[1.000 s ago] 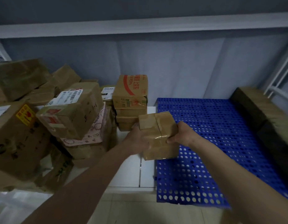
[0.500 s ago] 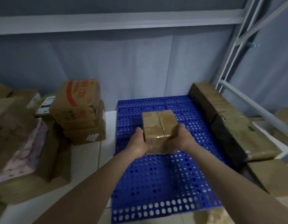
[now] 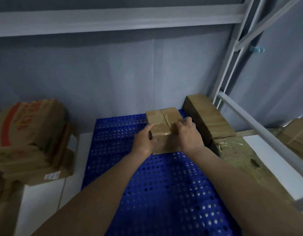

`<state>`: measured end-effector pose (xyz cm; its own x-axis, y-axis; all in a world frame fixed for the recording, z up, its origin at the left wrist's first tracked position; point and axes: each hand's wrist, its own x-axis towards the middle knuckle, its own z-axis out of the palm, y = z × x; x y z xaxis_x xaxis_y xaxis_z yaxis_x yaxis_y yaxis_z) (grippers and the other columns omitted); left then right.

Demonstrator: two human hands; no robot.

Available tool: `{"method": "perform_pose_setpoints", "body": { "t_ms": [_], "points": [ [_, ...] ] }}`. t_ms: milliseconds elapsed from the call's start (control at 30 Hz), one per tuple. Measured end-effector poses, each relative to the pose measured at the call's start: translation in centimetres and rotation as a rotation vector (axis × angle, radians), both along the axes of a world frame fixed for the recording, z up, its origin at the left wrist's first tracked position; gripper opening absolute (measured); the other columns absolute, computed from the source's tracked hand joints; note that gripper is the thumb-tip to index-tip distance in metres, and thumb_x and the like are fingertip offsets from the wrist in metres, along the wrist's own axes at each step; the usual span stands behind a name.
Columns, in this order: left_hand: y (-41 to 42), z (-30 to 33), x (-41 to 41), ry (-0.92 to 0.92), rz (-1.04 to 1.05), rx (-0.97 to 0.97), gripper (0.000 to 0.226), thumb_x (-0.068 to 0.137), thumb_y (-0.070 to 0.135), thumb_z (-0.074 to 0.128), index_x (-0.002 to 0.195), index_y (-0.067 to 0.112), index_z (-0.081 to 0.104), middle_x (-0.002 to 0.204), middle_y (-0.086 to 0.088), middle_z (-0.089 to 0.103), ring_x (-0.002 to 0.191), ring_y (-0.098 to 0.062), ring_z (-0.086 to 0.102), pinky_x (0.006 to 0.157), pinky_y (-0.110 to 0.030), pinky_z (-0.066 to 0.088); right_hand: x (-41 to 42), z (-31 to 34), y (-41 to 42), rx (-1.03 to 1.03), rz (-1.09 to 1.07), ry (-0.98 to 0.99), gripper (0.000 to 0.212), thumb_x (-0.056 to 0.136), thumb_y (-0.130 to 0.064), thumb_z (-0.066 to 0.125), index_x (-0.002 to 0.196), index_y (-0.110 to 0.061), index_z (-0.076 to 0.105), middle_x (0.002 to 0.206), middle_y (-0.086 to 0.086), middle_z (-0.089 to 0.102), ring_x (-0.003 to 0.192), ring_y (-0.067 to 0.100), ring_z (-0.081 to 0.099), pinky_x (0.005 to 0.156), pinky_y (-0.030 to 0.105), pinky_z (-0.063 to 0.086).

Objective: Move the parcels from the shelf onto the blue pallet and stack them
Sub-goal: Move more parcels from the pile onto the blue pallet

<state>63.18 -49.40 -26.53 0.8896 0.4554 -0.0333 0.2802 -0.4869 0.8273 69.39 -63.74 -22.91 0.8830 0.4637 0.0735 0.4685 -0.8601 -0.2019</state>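
Note:
A small taped brown parcel (image 3: pixel 162 121) is at the far right part of the blue perforated pallet (image 3: pixel 157 184), close to the wall. My left hand (image 3: pixel 144 142) grips its left side and my right hand (image 3: pixel 188 135) grips its right side, fingers curled over the top edge. Whether its bottom rests on the pallet I cannot tell. A long brown parcel (image 3: pixel 208 118) lies along the pallet's right edge, just right of my right hand, with another taped parcel (image 3: pixel 235 152) in front of it.
A stack of cardboard boxes, the top one with red print (image 3: pixel 28 123), stands on the white floor left of the pallet. A grey shelf frame (image 3: pixel 235 68) and its rail (image 3: pixel 259 126) rise at the right, with another box (image 3: pixel 298 133) behind. A grey wall backs the pallet.
Both hands have carried the small parcel from the box pile on the left, over the pallet, forward and right toward the back corner beside the long parcel. The view has swung right.

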Motion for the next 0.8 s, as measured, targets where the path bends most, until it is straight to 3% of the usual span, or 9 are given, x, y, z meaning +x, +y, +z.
{"method": "perform_pose_setpoints", "body": {
  "t_ms": [133,333,433,533,667,800],
  "points": [
    [-0.4,-0.4,4.5,-0.050,0.041,0.015,0.059,0.089,-0.004,0.060,0.141,0.020,0.046,0.135,-0.005,0.056,0.119,-0.015,0.054,0.099,-0.018,0.041,4.9,0.2,-0.2,-0.075,0.043,-0.061,0.036,0.087,0.004,0.053,0.122,-0.005,0.052,0.127,0.014,0.042,0.115,0.032,0.046,0.088,0.038,0.046],
    [-0.6,-0.6,10.2,-0.050,0.011,0.113,0.059,0.090,-0.005,0.056,0.143,0.017,0.042,0.141,-0.007,0.050,0.127,-0.018,0.050,0.107,-0.025,0.038,10.3,0.2,0.1,-0.123,0.003,-0.124,0.030,0.092,0.003,0.046,0.118,-0.005,0.059,0.119,0.012,0.054,0.112,0.029,0.051,0.085,0.036,0.048],
    [-0.3,-0.7,12.3,-0.030,0.027,0.095,0.058,0.092,-0.007,0.052,0.143,0.018,0.043,0.142,-0.007,0.049,0.126,-0.018,0.050,0.105,-0.020,0.036,12.1,-0.3,0.2,-0.099,-0.001,-0.121,0.034,0.091,0.005,0.045,0.119,-0.007,0.060,0.121,0.011,0.054,0.114,0.028,0.050,0.086,0.036,0.048],
    [0.0,-1.0,13.7,-0.027,0.025,0.134,0.056,0.094,-0.007,0.047,0.143,0.020,0.043,0.142,-0.007,0.049,0.127,-0.018,0.050,0.109,-0.029,0.038,13.3,-0.5,0.2,-0.067,0.001,-0.117,0.036,0.092,0.005,0.042,0.120,-0.008,0.061,0.124,0.011,0.054,0.116,0.028,0.048,0.088,0.034,0.047],
    [0.2,-1.1,14.5,-0.018,0.028,0.171,0.057,0.094,-0.007,0.047,0.144,0.021,0.041,0.142,-0.007,0.049,0.126,-0.019,0.050,0.109,-0.031,0.039,13.8,-0.7,0.4,-0.065,0.003,-0.118,0.034,0.093,0.003,0.043,0.120,-0.008,0.061,0.125,0.010,0.053,0.115,0.028,0.047,0.086,0.033,0.046],
    [0.4,-0.4,13.5,0.076,-0.067,0.239,0.069,0.093,0.000,0.053,0.150,0.030,0.026,0.141,-0.006,0.049,0.121,-0.021,0.052,0.100,-0.030,0.044,13.6,-0.4,0.5,-0.113,0.001,-0.096,0.035,0.092,0.002,0.046,0.124,-0.008,0.057,0.128,0.011,0.051,0.117,0.029,0.047,0.086,0.035,0.047]
  ]
}}
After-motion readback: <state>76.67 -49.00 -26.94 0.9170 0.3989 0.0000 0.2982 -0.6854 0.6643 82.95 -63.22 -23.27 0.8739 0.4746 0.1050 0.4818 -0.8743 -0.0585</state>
